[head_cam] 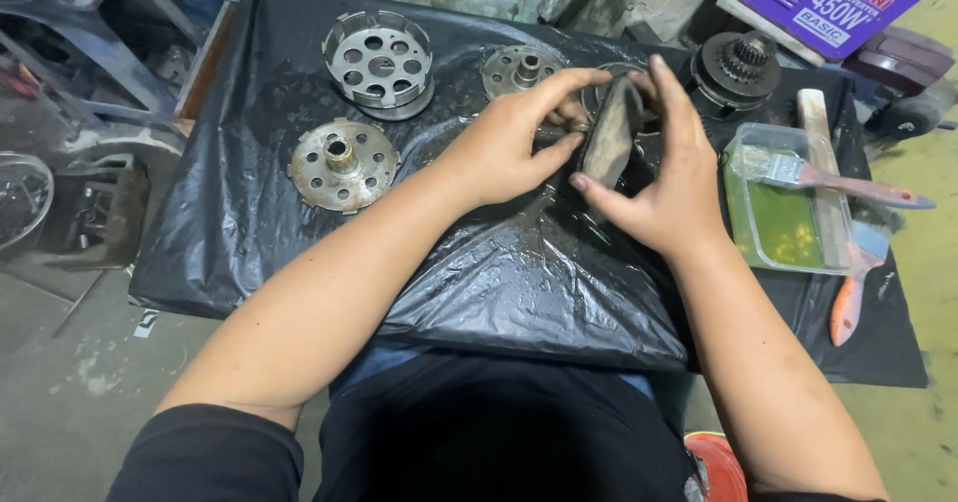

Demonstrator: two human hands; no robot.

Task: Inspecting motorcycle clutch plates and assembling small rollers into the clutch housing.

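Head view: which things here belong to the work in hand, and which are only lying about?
In hand:
- left hand and right hand, together holding a round stack of flat discs on edge
- black plastic sheet under them

Lying about:
- perforated metal basket
- metal hub plate
- geared part
- clear tray of greenish liquid
- paintbrush

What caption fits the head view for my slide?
Both hands, left hand and right hand, hold a stack of dark clutch plates on edge over wet black plastic sheet.
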